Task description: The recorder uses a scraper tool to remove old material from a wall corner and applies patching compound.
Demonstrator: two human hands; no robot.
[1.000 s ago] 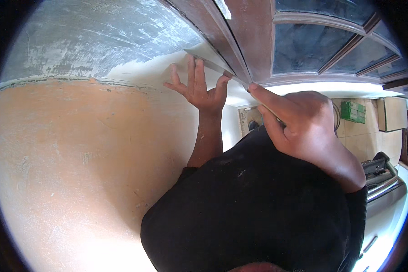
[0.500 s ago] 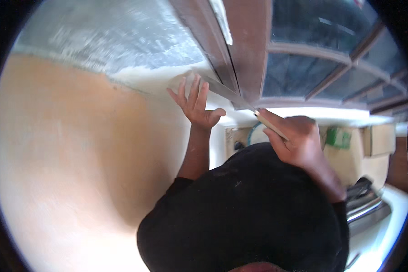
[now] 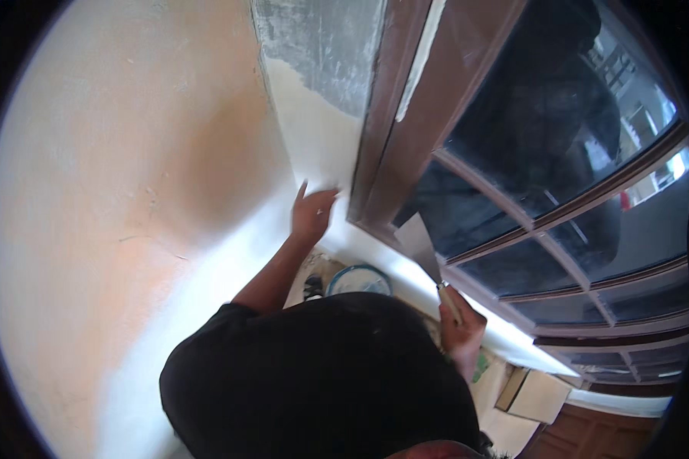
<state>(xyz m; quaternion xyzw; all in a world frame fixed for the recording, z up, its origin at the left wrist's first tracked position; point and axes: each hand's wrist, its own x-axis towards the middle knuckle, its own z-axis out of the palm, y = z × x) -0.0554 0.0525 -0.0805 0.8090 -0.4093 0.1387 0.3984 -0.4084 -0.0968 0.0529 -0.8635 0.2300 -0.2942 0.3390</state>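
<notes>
My right hand [image 3: 464, 329] is closed around the light handle of a putty knife [image 3: 419, 243]. Its wide, thin blade points up and to the left, in front of the lower part of a brown-framed window [image 3: 505, 252]. Near the wall corner is my left hand [image 3: 312, 218], empty, with its fingers apart. One finger points up and the others reach right, close to a smooth cream patch [image 3: 314, 126] on the narrow wall strip. Whether the fingertips touch the wall I cannot tell. Above that patch the strip shows rough grey cement [image 3: 321, 46].
A peach-coloured wall [image 3: 130, 138] fills the left. Below the corner stands a round tub with a blue rim [image 3: 360, 280], partly hidden by my body. A cardboard box [image 3: 540, 395] sits at the lower right, near a brown panelled door [image 3: 601, 432].
My view has swung, bringing more of the window into sight. The putty knife has moved away from my left hand, down and right. My left hand's spread fingers are now partly bent.
</notes>
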